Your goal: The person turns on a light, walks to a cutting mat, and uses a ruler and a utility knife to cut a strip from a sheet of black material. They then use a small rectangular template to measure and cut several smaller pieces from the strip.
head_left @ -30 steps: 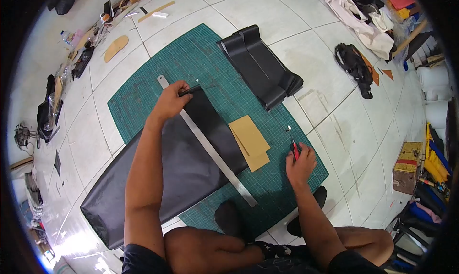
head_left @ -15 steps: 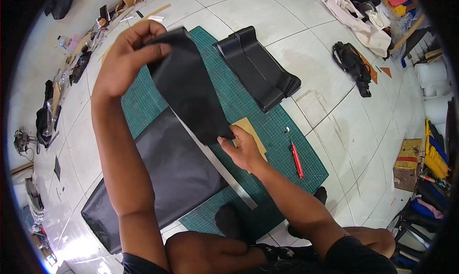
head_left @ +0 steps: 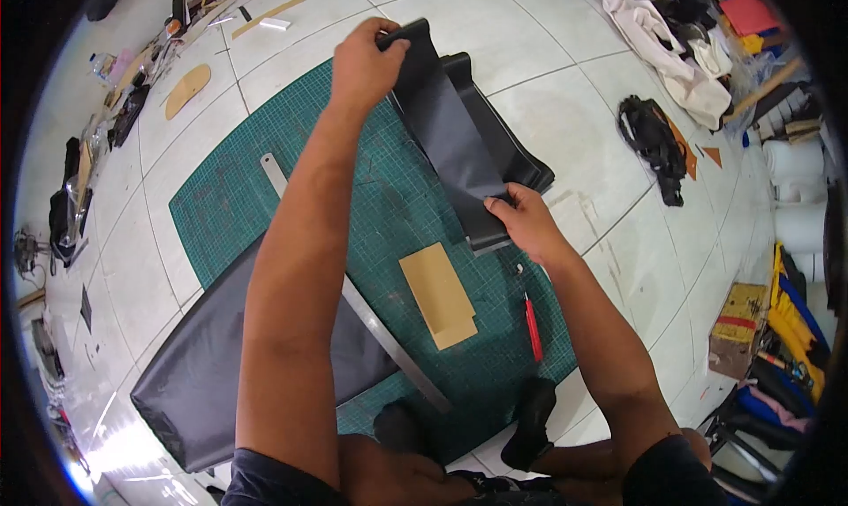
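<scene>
The white tiled floor carries a green cutting mat, set with one corner toward the person. Over the mat's near-left edge lies a large black sheet, much of it out on the floor.

At the far-right edge, a stack of folded black material lies partly hidden beneath a long black strip, which both hands hold stretched above it. The left hand pinches the strip's far end, thumb against fingers. The right hand has its grip pressed together on the near end, thumb on top; its other fingers are partly hidden, so I cannot tell how they sit beneath.

A metal ruler slants from the left part of the mat, along the sheet's inner edge, toward the near corner, its middle hidden by the left forearm. Two dark-socked feet rest by the near-right edge and near corner.

Between the ruler and the right corner lie tan card pieces, overlapping and flat. A red cutter lies near the right corner, its tip toward the far-right edge; just beyond the tip is a small white scrap.
</scene>
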Tool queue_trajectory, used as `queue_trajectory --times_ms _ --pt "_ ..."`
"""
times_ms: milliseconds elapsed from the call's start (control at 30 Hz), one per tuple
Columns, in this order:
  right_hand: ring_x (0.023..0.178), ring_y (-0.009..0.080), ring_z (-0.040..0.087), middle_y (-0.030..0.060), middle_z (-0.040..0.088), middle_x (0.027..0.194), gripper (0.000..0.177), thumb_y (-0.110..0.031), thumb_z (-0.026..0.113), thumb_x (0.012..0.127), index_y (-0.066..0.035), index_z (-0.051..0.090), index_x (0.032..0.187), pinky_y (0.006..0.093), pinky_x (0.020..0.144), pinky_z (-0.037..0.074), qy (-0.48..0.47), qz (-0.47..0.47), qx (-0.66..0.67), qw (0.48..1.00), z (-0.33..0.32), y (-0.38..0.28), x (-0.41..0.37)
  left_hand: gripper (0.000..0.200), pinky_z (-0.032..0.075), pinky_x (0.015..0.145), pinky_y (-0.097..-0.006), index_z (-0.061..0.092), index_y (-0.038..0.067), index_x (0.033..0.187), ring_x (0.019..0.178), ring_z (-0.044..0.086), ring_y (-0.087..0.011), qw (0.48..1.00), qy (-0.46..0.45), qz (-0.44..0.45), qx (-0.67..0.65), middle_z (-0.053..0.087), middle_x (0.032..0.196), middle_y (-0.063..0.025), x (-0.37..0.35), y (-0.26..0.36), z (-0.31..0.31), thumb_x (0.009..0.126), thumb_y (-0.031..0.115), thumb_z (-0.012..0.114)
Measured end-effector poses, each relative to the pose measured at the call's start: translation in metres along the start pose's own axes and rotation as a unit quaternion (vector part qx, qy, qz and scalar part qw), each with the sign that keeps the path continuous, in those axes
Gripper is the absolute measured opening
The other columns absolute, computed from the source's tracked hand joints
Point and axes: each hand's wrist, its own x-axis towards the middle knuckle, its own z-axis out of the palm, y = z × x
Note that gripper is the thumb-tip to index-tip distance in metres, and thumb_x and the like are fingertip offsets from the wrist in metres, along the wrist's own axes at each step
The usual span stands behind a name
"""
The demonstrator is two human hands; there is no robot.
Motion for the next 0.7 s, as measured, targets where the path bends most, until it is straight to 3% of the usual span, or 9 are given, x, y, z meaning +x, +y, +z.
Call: queue_trajectory --times_ms 133,167,300,400,433,500,567,633,700 --pt "0.134 0.0422 0.053 0.0282 0.054 0.146 0.076 -0.050 0.066 0.096 0.007 0.050 0.144 0.0481 0.113 0.041 -0.027 -0.008 -0.016 0.999 0.004 0.011 0.026 0.032 0.056 0.077 -0.0351 0.071 0.004 0.116 0.084 0.072 -0.0223 0.999 -0.003 0.041 0.022 0.076 0.099 -0.0139 -0.009 -0.016 0.021 0.089 0.021 0.075" --pt "0.135 0.0424 0.053 0.0283 0.054 0.146 0.077 -0.050 0.066 0.095 0.007 0.051 0.144 0.0483 0.114 0.041 -0.030 -0.009 -0.014 0.999 0.006 0.014 0.026 0.032 0.056 0.082 -0.0367 0.072 0.005 0.116 0.091 0.073 -0.0262 0.999 -0.042 -0.016 -0.007 0.076 0.102 -0.0157 -0.009 -0.017 0.024 0.088 0.020 0.075" --pt "0.137 0.0432 0.051 0.0285 0.052 0.147 0.077 -0.051 0.067 0.094 0.007 0.052 0.143 0.0490 0.116 0.038 -0.045 -0.016 -0.009 0.999 0.003 0.017 0.026 0.041 0.056 0.089 -0.0413 0.068 0.004 0.122 0.101 0.072 -0.0340 0.997 -0.061 -0.034 0.020 0.074 0.109 -0.0192 -0.009 -0.014 0.038 0.087 0.024 0.079" --pt "0.135 0.0414 0.052 0.0268 0.058 0.142 0.069 -0.046 0.069 0.092 0.004 0.058 0.138 0.0480 0.115 0.040 -0.062 -0.047 -0.071 0.994 -0.003 0.018 0.047 0.054 0.053 0.096 -0.0435 0.062 0.002 0.130 0.112 0.068 -0.0364 0.998 0.025 0.012 0.064 0.070 0.121 -0.0223 -0.014 -0.042 0.053 0.086 0.027 0.080" --pt "0.134 0.0408 0.053 0.0264 0.060 0.140 0.066 -0.045 0.070 0.091 0.003 0.061 0.136 0.0479 0.114 0.041 -0.069 -0.056 -0.097 0.991 -0.005 0.019 0.051 0.058 0.048 0.104 -0.0465 0.059 0.002 0.133 0.124 0.058 -0.0405 0.998 0.038 0.013 0.056 0.062 0.131 -0.0246 -0.021 -0.057 0.055 0.086 0.029 0.079" --pt "0.128 0.0416 0.058 0.0259 0.063 0.135 0.064 -0.044 0.070 0.090 0.001 0.062 0.135 0.0492 0.112 0.042 -0.035 -0.091 -0.140 0.985 0.020 0.045 0.065 0.059 0.048 0.104 -0.0467 0.059 0.003 0.133 0.124 0.059 -0.0387 0.991 0.059 -0.012 0.116 0.063 0.129 -0.0234 -0.044 -0.088 0.055 0.086 0.034 0.078" --pt "0.124 0.0419 0.061 0.0258 0.064 0.132 0.063 -0.044 0.070 0.091 0.000 0.062 0.135 0.0505 0.111 0.043 -0.017 -0.113 -0.157 0.981 0.031 0.061 0.066 0.059 0.043 0.109 -0.0497 0.060 0.002 0.132 0.128 0.055 -0.0383 0.972 -0.009 -0.127 0.196 0.061 0.132 -0.0216 -0.074 -0.094 0.043 0.089 0.039 0.075" --pt "0.123 0.0416 0.061 0.0260 0.063 0.132 0.062 -0.045 0.069 0.091 -0.001 0.062 0.135 0.0517 0.109 0.044 -0.018 -0.135 -0.151 0.979 0.027 0.054 0.065 0.058 0.037 0.113 -0.0518 0.059 0.002 0.133 0.135 0.049 -0.0383 0.954 -0.003 -0.127 0.270 0.055 0.142 -0.0201 -0.102 -0.118 0.045 0.093 0.042 0.069" --pt "0.126 0.0414 0.059 0.0262 0.063 0.133 0.063 -0.045 0.068 0.093 -0.001 0.060 0.136 0.0513 0.108 0.045 -0.079 -0.042 -0.138 0.986 -0.008 0.001 0.043 0.058 0.032 0.117 -0.0534 0.058 0.002 0.135 0.141 0.043 -0.0385 0.941 0.007 -0.110 0.321 0.050 0.148 -0.0196 -0.119 -0.139 0.049 0.095 0.044 0.065"
